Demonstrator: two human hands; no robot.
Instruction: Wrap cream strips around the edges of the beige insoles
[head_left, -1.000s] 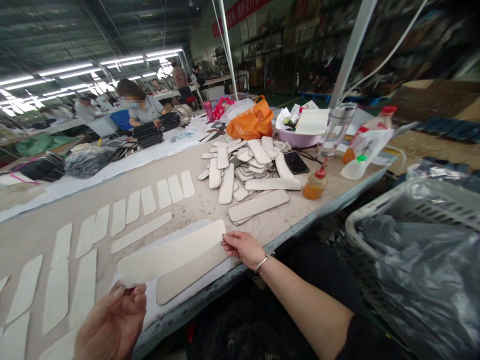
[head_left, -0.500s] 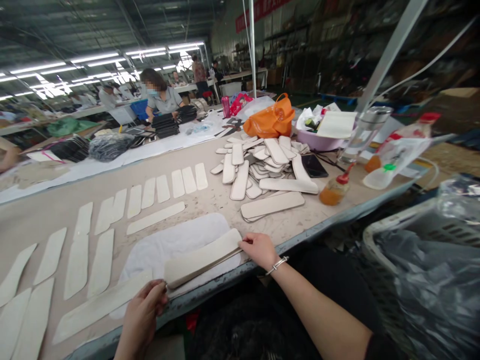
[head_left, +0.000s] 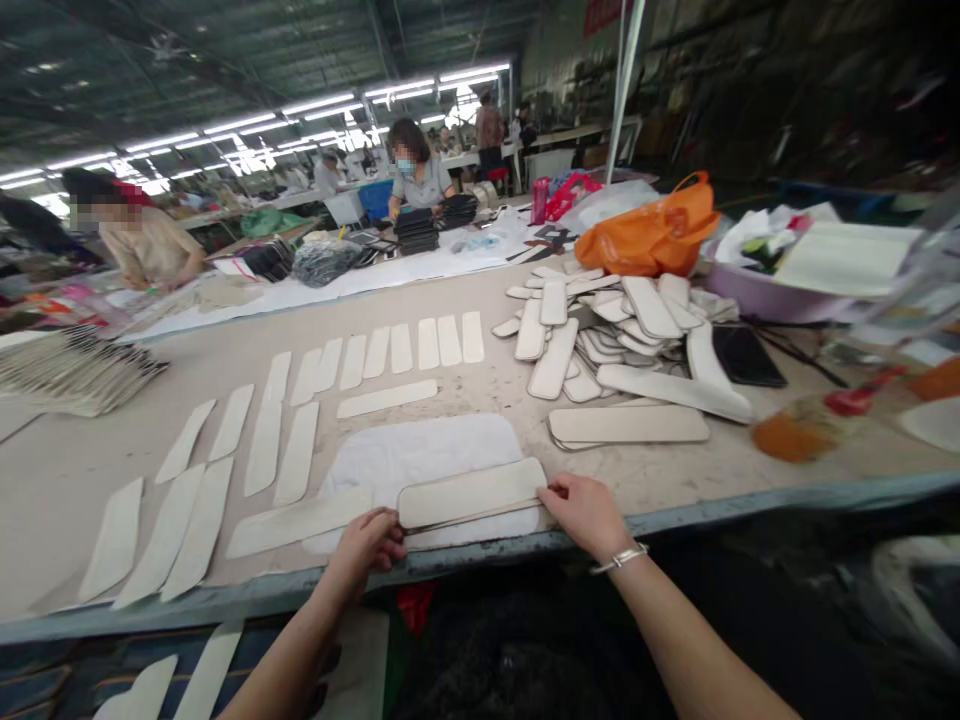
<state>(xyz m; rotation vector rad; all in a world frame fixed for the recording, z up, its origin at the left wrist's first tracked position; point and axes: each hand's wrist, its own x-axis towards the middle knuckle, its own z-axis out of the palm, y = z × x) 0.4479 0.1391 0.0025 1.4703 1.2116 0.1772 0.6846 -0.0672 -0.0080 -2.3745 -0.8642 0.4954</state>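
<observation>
A long cream strip [head_left: 472,493] with rounded corners and a thin dark edge lies over another piece whose lower edge shows below it. My right hand [head_left: 585,512] pinches its right end between thumb and fingers. At the left end, the curled fingers of my left hand [head_left: 369,548] grip the edge; the fingertips are partly hidden. Under the strip is a white cloth pad [head_left: 435,440] near the table's front edge. Another pale strip [head_left: 292,522] reaches from beneath my left hand toward the left.
Rows of pale strips [head_left: 300,455] cover the left of the table. Rightward lie a loose pile of edged strips [head_left: 551,355], a phone [head_left: 746,355], a bottle of amber liquid [head_left: 799,432] and an orange bag [head_left: 652,235]. Co-workers sit across the table.
The view has swung left, so a second co-worker and a stack of pieces now show. The strip between my hands lies flatter than before. Both hands stay at its ends.
</observation>
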